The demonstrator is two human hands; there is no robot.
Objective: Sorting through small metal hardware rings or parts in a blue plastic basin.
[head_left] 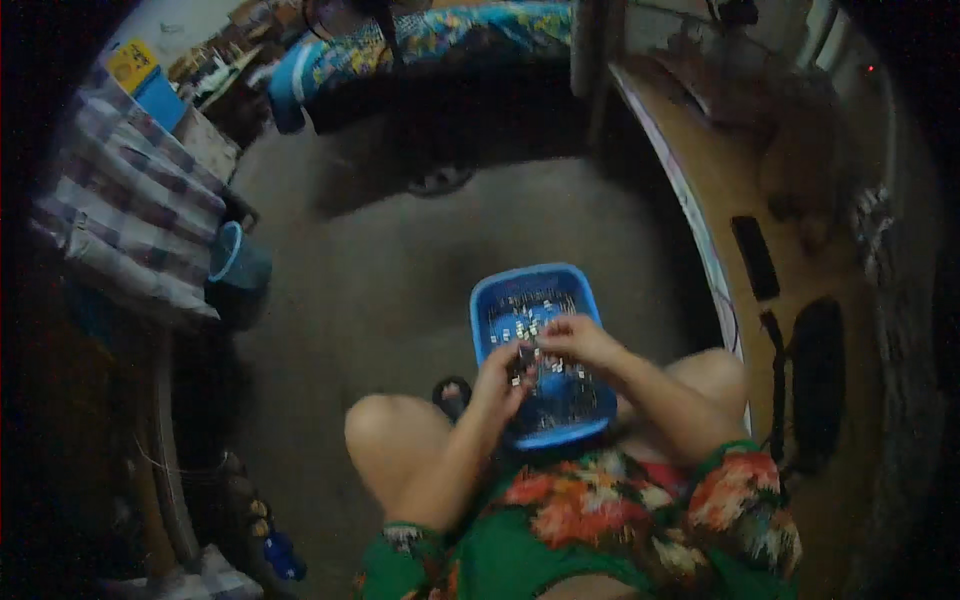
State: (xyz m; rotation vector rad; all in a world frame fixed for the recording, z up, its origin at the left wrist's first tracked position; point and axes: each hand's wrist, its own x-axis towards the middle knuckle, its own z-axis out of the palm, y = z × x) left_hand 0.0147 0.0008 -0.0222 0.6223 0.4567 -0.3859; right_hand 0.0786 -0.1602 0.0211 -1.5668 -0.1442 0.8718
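Observation:
A blue plastic basket (543,437) with a raised rim stands in front of me, between my knees. Many small dark and pale metallic-looking pieces (520,328) lie inside it; their kind is too small to tell. Above the basket, my left hand (503,380) is closed on a small dark piece (528,352). My right hand (580,341) meets it from the right, thumb and fingers pinched together close to that piece. Whatever the right fingertips hold is too small to make out.
A wooden bench (690,140) runs along the right, with a black remote-like object (755,258) on it. At left, a blue bucket (240,258) stands beside a checked cloth (140,200). A bed with a patterned cover (450,38) is at the back.

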